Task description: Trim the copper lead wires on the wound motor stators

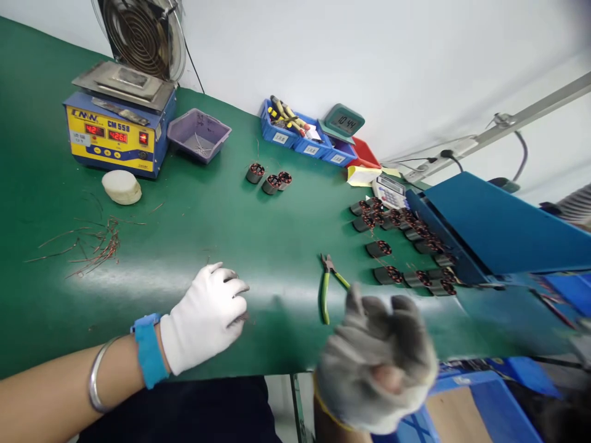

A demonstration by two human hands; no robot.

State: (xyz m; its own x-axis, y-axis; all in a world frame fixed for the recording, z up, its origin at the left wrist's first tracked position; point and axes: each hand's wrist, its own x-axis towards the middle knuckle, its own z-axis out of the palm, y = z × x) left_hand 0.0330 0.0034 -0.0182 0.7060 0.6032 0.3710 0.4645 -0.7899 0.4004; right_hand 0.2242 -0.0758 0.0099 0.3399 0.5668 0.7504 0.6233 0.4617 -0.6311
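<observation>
My left hand (207,317), in a white glove, rests on the green table with its fingers loosely bent and a little apart. No object shows in it. Blurred by motion, my right hand (376,363) is raised over the table's front edge in a greyish glove, fingers half curled and apart, a bare thumb tip showing. Nothing is visible in its palm. Just beyond it lie green-handled cutting pliers (325,286), partly hidden by the hand. Wound motor stators (388,275) stand in groups at the right. A few more stators (271,183) are at the middle back.
Clipped copper wires (104,246) lie at the left near a round whitish block (121,187). Behind are a solder pot (115,132), a purple tray (196,126), a fan (138,37), blue bins (279,135) and a clock (344,120). A blue sloped casing (508,227) bounds the right.
</observation>
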